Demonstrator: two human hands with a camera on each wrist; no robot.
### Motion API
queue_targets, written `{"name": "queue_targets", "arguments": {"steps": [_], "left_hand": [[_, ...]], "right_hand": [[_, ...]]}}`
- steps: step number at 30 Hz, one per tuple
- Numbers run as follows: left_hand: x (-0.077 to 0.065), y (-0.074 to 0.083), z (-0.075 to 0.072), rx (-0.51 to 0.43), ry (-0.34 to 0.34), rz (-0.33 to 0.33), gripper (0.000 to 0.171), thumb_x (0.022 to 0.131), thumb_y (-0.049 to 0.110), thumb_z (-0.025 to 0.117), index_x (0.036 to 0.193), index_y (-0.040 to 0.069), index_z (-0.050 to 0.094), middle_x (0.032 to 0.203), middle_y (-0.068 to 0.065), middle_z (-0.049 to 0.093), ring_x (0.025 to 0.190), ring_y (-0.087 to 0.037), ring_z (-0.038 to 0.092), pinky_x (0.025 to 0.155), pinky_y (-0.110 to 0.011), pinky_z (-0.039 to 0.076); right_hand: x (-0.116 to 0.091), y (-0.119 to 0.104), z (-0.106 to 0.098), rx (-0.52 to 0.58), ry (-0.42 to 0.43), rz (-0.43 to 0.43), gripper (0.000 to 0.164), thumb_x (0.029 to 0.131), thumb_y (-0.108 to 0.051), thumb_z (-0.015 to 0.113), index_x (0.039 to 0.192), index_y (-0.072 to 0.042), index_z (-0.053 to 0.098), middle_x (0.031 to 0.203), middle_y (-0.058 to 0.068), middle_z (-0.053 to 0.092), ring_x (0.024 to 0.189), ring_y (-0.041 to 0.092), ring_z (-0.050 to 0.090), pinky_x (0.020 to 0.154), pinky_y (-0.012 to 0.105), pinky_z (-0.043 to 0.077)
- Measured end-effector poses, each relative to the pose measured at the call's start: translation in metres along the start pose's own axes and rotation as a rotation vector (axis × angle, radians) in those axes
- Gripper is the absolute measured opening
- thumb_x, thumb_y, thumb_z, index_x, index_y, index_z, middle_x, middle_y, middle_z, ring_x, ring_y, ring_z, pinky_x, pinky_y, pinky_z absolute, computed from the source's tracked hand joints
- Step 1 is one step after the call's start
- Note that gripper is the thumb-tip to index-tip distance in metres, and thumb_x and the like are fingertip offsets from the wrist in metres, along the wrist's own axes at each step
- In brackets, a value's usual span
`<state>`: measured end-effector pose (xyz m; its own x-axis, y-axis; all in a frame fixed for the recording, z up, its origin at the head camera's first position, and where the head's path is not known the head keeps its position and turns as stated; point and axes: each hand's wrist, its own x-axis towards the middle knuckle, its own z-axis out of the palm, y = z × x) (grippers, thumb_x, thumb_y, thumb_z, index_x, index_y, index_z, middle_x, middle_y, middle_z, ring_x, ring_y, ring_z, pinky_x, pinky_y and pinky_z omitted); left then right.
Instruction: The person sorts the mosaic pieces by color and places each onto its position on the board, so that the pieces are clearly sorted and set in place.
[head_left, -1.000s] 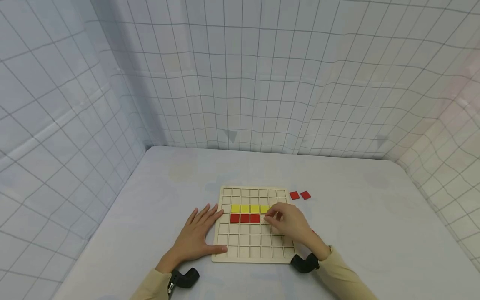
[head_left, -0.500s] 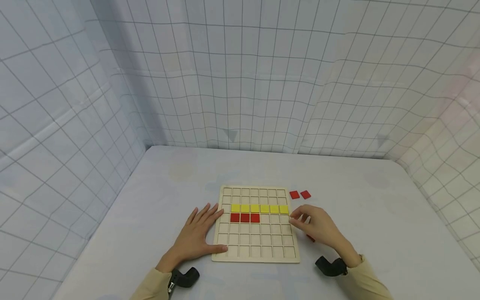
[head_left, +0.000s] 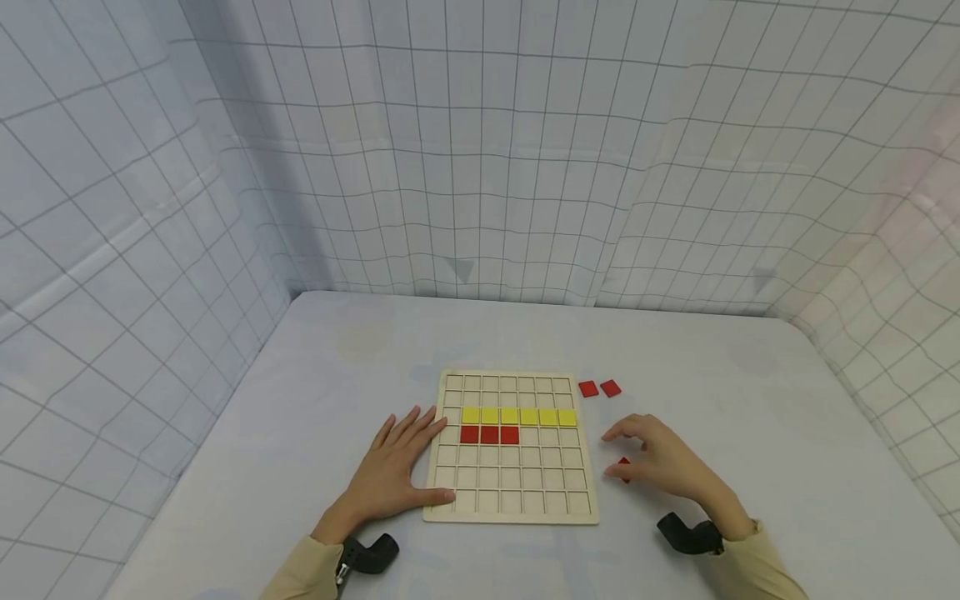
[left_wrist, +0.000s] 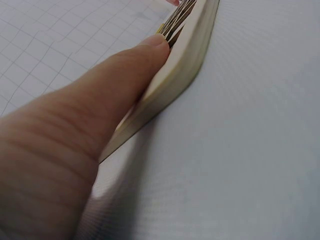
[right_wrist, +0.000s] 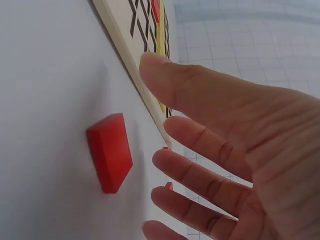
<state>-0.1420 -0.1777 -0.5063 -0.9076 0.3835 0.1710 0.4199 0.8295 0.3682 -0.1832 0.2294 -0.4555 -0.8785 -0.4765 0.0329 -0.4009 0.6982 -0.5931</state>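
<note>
A pale wooden grid board (head_left: 510,502) lies on the table, bearing several yellow tiles (head_left: 509,416) in one row and three red tiles (head_left: 489,435) in the row just nearer me. My left hand (head_left: 390,473) rests at the board's left edge with fingers spread, its thumb (left_wrist: 125,67) lying on the board's near left corner. To the right of the board, my right hand (head_left: 663,460) hovers over a loose red tile (right_wrist: 111,152). Its thumb and fingers are apart and hold nothing; the tile lies on the table, partly covered by the hand in the head view.
Two more red tiles (head_left: 588,389) lie on the table beyond the board's far right corner. White grid-patterned curtains (head_left: 495,167) hang behind and along both sides of the white table (head_left: 360,350). Each wrist carries a black camera (head_left: 690,535).
My right hand has withdrawn rightward from the board to the loose red tile, its fingers now spread apart. The rest of the yellow row has come into sight. The left hand stays put.
</note>
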Motion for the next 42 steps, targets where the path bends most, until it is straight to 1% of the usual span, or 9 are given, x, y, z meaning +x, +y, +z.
{"name": "queue_targets", "arguments": {"steps": [3, 5, 8, 16, 21, 25, 30, 36, 42], "left_hand": [[0.000, 0.000, 0.000, -0.002, -0.001, -0.001, 0.105, 0.069, 0.080, 0.057, 0.150, 0.018, 0.033, 0.155, -0.001, 0.023, 0.143, -0.022, 0.011, 0.114, -0.046, 0.002], [0.000, 0.001, -0.001, -0.001, 0.000, -0.003, 0.105, 0.069, 0.080, 0.057, 0.150, 0.018, 0.033, 0.155, -0.002, 0.024, 0.143, -0.022, 0.012, 0.114, -0.046, 0.002], [0.000, 0.001, -0.001, 0.000, 0.000, -0.005, 0.105, 0.069, 0.080, 0.057, 0.150, 0.018, 0.033, 0.155, -0.002, 0.024, 0.143, -0.022, 0.012, 0.114, -0.046, 0.002], [0.001, 0.001, 0.000, 0.006, -0.002, -0.008, 0.105, 0.068, 0.081, 0.056, 0.150, 0.018, 0.033, 0.155, -0.001, 0.023, 0.143, -0.021, 0.011, 0.114, -0.045, 0.001], [0.001, 0.001, 0.000, 0.000, 0.001, -0.005, 0.105, 0.068, 0.080, 0.057, 0.150, 0.018, 0.033, 0.155, -0.001, 0.023, 0.143, -0.020, 0.011, 0.114, -0.045, 0.001], [0.000, 0.000, 0.001, -0.007, 0.010, 0.001, 0.105, 0.068, 0.080, 0.058, 0.149, 0.017, 0.034, 0.155, -0.001, 0.024, 0.143, -0.021, 0.011, 0.114, -0.045, 0.002], [0.000, -0.001, 0.002, -0.002, 0.032, 0.013, 0.104, 0.069, 0.080, 0.058, 0.149, 0.017, 0.036, 0.154, -0.002, 0.026, 0.142, -0.023, 0.014, 0.114, -0.046, 0.004], [0.000, -0.001, 0.002, -0.001, 0.029, 0.006, 0.103, 0.069, 0.080, 0.057, 0.148, 0.017, 0.036, 0.154, -0.002, 0.026, 0.142, -0.023, 0.015, 0.114, -0.046, 0.003], [0.000, 0.001, 0.000, -0.005, 0.020, 0.005, 0.104, 0.068, 0.079, 0.059, 0.149, 0.016, 0.036, 0.154, -0.003, 0.026, 0.142, -0.023, 0.014, 0.114, -0.047, 0.004]], "right_hand": [[-0.003, 0.002, 0.000, -0.022, -0.015, 0.042, 0.052, 0.068, -0.033, 0.086, 0.112, -0.014, 0.066, 0.107, -0.004, 0.057, 0.097, 0.019, 0.049, 0.081, 0.040, 0.048], [-0.004, 0.003, 0.000, -0.037, -0.024, 0.050, 0.058, 0.066, -0.033, 0.087, 0.115, -0.012, 0.064, 0.108, -0.003, 0.056, 0.095, 0.018, 0.048, 0.080, 0.038, 0.048], [-0.006, 0.006, -0.001, -0.055, -0.032, 0.051, 0.061, 0.065, -0.034, 0.088, 0.116, -0.013, 0.063, 0.107, -0.003, 0.055, 0.094, 0.018, 0.047, 0.077, 0.034, 0.048], [-0.008, 0.011, -0.002, -0.062, -0.061, 0.042, 0.049, 0.068, -0.028, 0.086, 0.108, -0.013, 0.063, 0.095, -0.004, 0.051, 0.087, 0.016, 0.046, 0.072, 0.029, 0.047], [-0.008, 0.013, -0.003, -0.006, -0.083, 0.044, 0.043, 0.071, -0.025, 0.085, 0.104, -0.011, 0.061, 0.084, -0.003, 0.051, 0.075, 0.014, 0.046, 0.061, 0.024, 0.044], [-0.009, 0.015, -0.003, 0.047, -0.085, 0.047, 0.038, 0.073, -0.020, 0.084, 0.101, -0.010, 0.061, 0.079, -0.002, 0.052, 0.067, 0.012, 0.047, 0.055, 0.022, 0.042], [-0.010, 0.017, -0.002, 0.059, -0.075, 0.052, 0.032, 0.074, -0.015, 0.082, 0.099, -0.010, 0.063, 0.079, -0.002, 0.053, 0.066, 0.011, 0.048, 0.055, 0.022, 0.043], [-0.010, 0.016, -0.001, 0.060, -0.062, 0.076, 0.034, 0.073, -0.013, 0.082, 0.100, -0.009, 0.063, 0.079, -0.003, 0.052, 0.066, 0.012, 0.047, 0.055, 0.021, 0.042], [-0.011, 0.014, -0.001, 0.071, -0.046, 0.034, 0.029, 0.074, -0.013, 0.082, 0.096, -0.009, 0.064, 0.079, -0.003, 0.052, 0.068, 0.012, 0.047, 0.056, 0.022, 0.042]]}}
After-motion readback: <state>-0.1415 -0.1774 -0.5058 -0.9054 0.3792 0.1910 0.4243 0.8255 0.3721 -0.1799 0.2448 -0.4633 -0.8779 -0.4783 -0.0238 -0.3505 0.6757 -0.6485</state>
